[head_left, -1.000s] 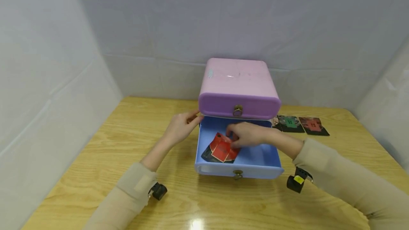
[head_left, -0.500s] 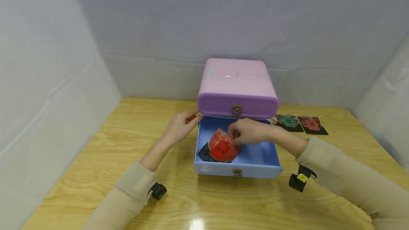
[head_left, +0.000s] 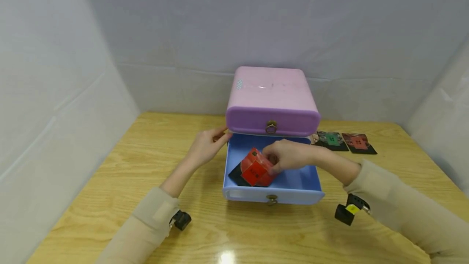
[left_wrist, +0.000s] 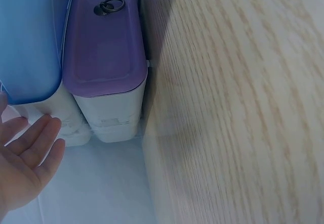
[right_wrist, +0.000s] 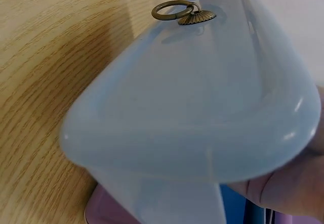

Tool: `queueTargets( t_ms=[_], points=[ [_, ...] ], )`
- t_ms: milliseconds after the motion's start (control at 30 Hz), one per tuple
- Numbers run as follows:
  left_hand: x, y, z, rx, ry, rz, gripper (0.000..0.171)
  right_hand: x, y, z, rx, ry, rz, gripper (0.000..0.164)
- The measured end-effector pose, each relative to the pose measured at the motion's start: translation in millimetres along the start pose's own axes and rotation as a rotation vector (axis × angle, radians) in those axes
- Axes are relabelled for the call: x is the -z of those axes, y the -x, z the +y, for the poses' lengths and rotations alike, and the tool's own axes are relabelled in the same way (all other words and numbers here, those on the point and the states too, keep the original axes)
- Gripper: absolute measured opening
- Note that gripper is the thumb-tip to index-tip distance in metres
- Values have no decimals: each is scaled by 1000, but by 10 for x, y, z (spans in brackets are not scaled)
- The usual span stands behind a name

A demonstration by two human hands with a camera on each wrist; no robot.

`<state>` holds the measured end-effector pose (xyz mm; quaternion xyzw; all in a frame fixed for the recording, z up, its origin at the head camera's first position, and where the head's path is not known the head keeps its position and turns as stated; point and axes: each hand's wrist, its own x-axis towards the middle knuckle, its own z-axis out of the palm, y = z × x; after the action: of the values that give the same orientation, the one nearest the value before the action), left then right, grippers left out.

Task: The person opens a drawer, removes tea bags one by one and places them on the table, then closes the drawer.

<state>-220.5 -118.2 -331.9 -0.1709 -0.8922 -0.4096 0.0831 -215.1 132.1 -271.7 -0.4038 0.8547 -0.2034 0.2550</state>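
My right hand (head_left: 289,155) reaches into the pulled-out blue drawer (head_left: 234,194) and pinches the right edge of a red and black packet (head_left: 254,170). The packet lies tilted against the drawer's front left part. In the right wrist view the drawer's pale front (right_wrist: 187,97) covers the packet and most of the hand (right_wrist: 288,188). My left hand (head_left: 205,146) rests at the left side of the drawer cabinet (head_left: 272,86), just below its purple top drawer (head_left: 253,120). The left wrist view shows this hand's (left_wrist: 25,163) fingers extended against the cabinet's side.
To the right of the cabinet, a green and black packet (head_left: 332,140) and another red and black packet (head_left: 359,143) lie on the wooden table (head_left: 176,223). Another purple drawer (left_wrist: 106,47) sits beneath the blue one. White sheeting (head_left: 176,31) hangs behind.
My right hand has closed its fingers on the packet's edge and drawn it slightly to the right, tilting it up. The left hand stays at the cabinet's side.
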Motion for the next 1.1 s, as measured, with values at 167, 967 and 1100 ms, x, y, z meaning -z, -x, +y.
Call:
queueTargets(
  t_ms=[167, 967, 1100],
  points=[
    [5, 6, 5, -4, 2, 6, 41, 55, 78, 12, 40, 16, 32, 5],
    [41, 27, -14, 2, 1, 2, 43, 356, 607, 234, -16, -371, 305, 13],
    [38, 34, -26, 5, -2, 1, 44, 359, 747, 341, -3, -418, 420, 12]
  ],
)
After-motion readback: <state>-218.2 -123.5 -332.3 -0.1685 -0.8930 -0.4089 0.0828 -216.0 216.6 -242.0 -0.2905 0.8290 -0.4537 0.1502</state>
